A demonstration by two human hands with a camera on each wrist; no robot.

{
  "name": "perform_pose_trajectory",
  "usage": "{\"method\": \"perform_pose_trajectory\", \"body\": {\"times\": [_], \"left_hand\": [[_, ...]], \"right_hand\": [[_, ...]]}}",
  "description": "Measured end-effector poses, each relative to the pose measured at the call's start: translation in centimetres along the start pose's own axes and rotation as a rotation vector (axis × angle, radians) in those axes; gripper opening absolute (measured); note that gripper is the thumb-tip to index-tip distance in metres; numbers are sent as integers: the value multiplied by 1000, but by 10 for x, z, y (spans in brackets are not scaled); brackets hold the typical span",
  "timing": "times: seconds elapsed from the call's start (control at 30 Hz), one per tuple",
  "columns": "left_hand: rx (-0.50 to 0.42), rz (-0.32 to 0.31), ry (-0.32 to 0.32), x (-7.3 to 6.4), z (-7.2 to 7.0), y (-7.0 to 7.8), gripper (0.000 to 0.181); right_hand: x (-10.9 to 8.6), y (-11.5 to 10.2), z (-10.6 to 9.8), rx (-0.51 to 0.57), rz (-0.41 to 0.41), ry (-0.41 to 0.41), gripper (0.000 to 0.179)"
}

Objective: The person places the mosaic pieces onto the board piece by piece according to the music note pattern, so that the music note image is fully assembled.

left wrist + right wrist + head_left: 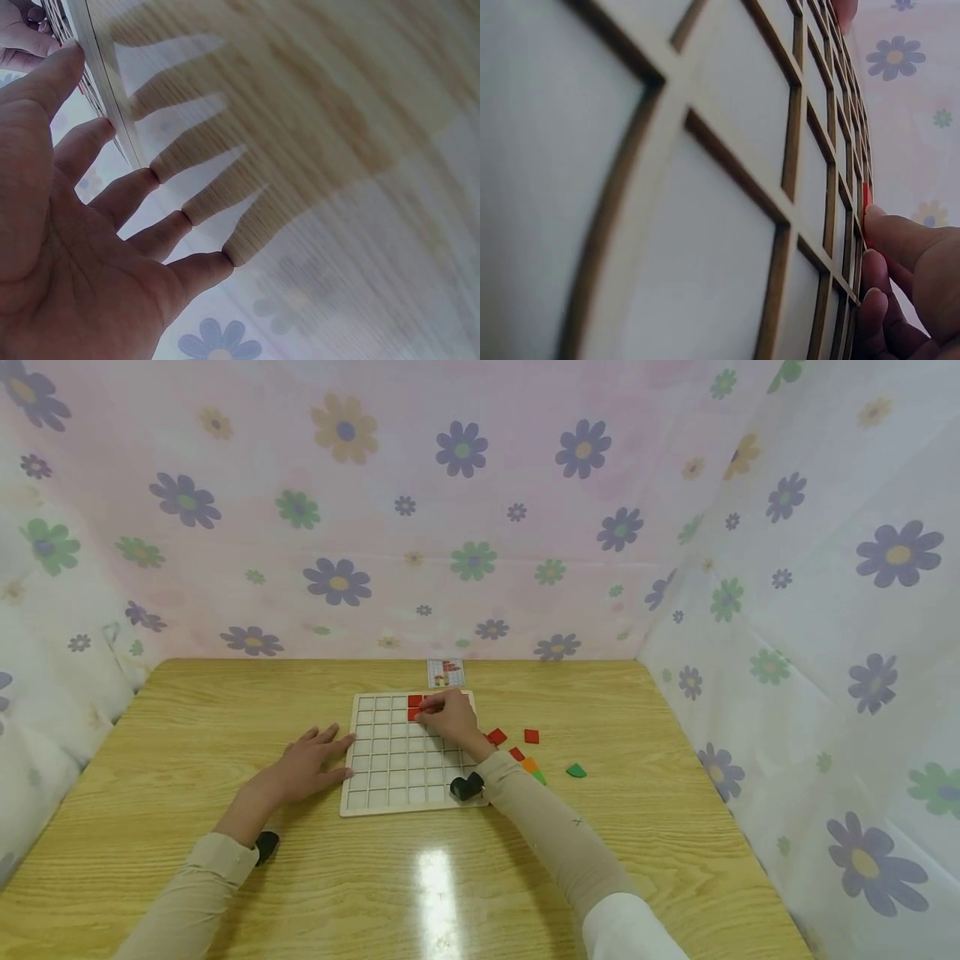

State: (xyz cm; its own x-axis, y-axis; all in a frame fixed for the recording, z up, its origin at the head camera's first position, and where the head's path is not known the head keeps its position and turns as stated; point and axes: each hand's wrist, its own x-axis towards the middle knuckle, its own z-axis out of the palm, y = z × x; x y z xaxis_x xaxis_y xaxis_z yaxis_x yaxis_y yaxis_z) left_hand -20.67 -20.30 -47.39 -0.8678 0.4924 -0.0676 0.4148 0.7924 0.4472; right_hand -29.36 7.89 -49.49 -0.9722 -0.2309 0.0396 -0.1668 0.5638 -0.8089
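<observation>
A wooden grid board (367,804) with square cells lies on the table. Square red tiles (415,701) sit in cells of its far rows. Over these, my right hand (452,718) reaches across the board, thumb and fingertips bent together at a red tile (867,196); the hand partly covers it. To the board's left, my left hand (306,766) lies with its fingers spread on the table. Its thumb and index fingertip touch the board's left edge, as the left wrist view (97,67) also shows.
Loose red tiles (532,737), an orange piece (530,765) and a green rounded piece (576,770) lie right of the board. Behind it is a small picture card (446,673) with a grid pattern. Flowered curtains (405,602) stand around the table.
</observation>
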Motion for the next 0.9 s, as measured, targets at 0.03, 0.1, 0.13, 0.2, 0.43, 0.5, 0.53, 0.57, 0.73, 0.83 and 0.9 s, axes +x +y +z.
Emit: {"method": "perform_pose_trajectory", "body": {"times": [0.03,0.1,0.13,0.2,0.43,0.5,0.53,0.57,0.73,0.83,0.9], "left_hand": [[-3,-1,-1,0,0,1,63],[-2,0,0,0,0,1,63],[-4,0,-1,0,0,2,63],[-4,-1,-2,0,0,2,63],[-5,0,-1,0,2,1,63],[0,2,2,0,2,0,64],[3,2,2,0,2,0,64],[3,2,2,0,2,-1,64],[-4,1,2,1,2,-3,64],[-14,2,0,1,3,-3,64],[-17,3,0,1,3,-3,64]], "right_hand": [[0,0,0,-5,2,4,15],[1,1,1,-11,-11,17,14],[1,1,2,-10,-15,21,14],[0,2,2,-11,-25,27,13],[-2,4,2,-34,-40,21,15],[-1,5,3,-46,-49,18,17],[0,6,3,-49,-57,18,18],[0,6,3,-46,-66,16,20],[-1,5,0,40,-140,20,21],[-3,3,-6,101,-169,13,23],[-4,1,-11,130,-168,3,25]]}}
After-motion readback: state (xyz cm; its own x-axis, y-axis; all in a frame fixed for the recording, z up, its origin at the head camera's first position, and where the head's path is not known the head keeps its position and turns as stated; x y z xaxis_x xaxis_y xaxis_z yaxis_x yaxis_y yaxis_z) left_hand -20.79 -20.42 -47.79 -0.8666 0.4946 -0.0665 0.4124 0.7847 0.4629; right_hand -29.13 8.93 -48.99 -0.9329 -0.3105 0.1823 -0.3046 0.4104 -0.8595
